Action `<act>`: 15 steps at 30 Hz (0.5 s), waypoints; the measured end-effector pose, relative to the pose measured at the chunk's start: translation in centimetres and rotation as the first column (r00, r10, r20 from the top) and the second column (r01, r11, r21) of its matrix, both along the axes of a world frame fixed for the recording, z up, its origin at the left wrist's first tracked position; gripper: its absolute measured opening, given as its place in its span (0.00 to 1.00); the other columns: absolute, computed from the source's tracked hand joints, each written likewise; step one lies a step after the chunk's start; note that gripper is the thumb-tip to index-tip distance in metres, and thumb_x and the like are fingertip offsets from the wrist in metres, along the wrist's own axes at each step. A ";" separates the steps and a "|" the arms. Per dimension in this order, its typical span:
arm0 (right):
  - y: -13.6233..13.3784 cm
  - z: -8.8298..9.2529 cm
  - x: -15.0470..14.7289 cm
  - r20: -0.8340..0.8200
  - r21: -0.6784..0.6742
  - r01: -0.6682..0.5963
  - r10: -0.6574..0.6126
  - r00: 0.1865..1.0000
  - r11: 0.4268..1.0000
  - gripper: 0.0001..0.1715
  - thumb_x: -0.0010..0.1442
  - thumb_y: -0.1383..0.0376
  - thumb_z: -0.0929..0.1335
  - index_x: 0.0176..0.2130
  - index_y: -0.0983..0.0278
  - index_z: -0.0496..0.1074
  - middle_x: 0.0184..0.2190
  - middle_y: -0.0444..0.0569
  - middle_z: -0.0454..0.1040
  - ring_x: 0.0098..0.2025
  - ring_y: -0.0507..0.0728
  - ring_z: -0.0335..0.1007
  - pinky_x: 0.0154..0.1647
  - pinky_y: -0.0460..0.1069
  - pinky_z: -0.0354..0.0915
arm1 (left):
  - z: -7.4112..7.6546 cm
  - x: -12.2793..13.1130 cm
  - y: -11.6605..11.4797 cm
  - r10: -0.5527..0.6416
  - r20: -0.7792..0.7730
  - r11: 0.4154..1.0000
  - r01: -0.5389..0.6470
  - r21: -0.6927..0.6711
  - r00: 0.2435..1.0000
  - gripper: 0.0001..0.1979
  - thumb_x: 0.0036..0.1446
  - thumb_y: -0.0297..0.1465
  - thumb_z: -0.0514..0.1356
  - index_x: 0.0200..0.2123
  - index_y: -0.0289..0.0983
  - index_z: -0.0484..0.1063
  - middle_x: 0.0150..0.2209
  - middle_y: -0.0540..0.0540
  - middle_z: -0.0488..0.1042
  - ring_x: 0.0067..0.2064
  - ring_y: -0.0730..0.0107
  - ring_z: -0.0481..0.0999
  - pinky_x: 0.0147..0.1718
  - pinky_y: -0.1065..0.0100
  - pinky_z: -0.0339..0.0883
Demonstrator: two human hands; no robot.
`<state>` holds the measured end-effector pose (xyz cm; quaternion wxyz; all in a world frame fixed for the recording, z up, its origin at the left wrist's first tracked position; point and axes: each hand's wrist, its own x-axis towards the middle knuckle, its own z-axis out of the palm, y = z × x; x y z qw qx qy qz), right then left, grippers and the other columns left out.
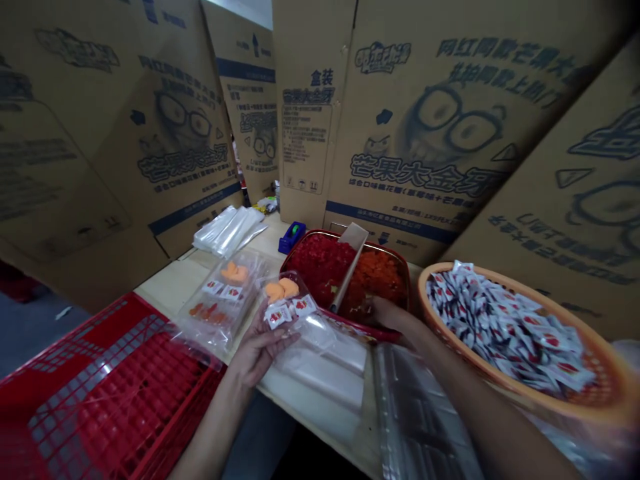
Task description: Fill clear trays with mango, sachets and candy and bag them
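Observation:
My left hand [263,347] is closed on the edge of a clear plastic tray [319,325]. In that tray lie orange puffy pieces [281,289] and two small white sachets [290,309] with red print. My right hand [384,313] reaches into a red divided box [407,293], on the side with small orange pieces [383,270]; its fingertips are hidden there. Small red pieces [315,260] fill the other side, behind a cardboard divider [351,270]. Another clear tray [220,297], left of my left hand, holds orange pieces and sachets.
An orange basket [430,293] heaped with sachets [505,327] stands at right. Stacked clear empty trays [415,407] lie under my right forearm. A red crate [135,373] is at left. Plastic bags [230,230] and a blue tape dispenser [291,237] sit before large cardboard boxes [425,133].

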<state>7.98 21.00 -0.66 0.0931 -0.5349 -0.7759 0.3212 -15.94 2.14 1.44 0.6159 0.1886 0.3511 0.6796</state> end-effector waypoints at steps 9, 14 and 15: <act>-0.5 4.0 0.9 -0.269 0.056 0.050 -0.033 0.963 0.997 0.08 0.46 0.62 0.67 0.29 0.64 0.68 0.22 0.41 0.68 0.23 0.49 0.60 0.24 0.44 0.58 | -1.4 -1.3 2.0 -0.051 0.019 0.999 0.050 0.018 0.999 0.37 0.46 0.17 0.60 0.56 0.49 0.55 0.50 0.46 0.70 0.49 0.59 0.72 0.47 0.55 0.66; -4.7 7.5 -2.6 -0.363 0.139 -0.220 0.257 0.896 0.966 0.09 0.47 0.65 0.68 0.32 0.64 0.71 0.31 0.45 0.70 0.33 0.52 0.65 0.35 0.46 0.61 | -1.5 -1.7 2.9 -0.049 -0.002 0.999 0.049 -0.001 0.999 0.38 0.43 0.17 0.61 0.56 0.44 0.55 0.48 0.43 0.71 0.48 0.57 0.72 0.46 0.55 0.67; -5.4 7.6 -3.5 -0.328 0.165 -0.273 0.313 0.891 0.948 0.08 0.47 0.68 0.68 0.32 0.64 0.72 0.32 0.46 0.69 0.34 0.52 0.66 0.36 0.46 0.61 | -1.4 -1.7 3.0 -0.046 -0.001 0.999 0.046 -0.003 0.999 0.38 0.43 0.16 0.61 0.56 0.44 0.55 0.49 0.43 0.71 0.48 0.56 0.72 0.46 0.54 0.67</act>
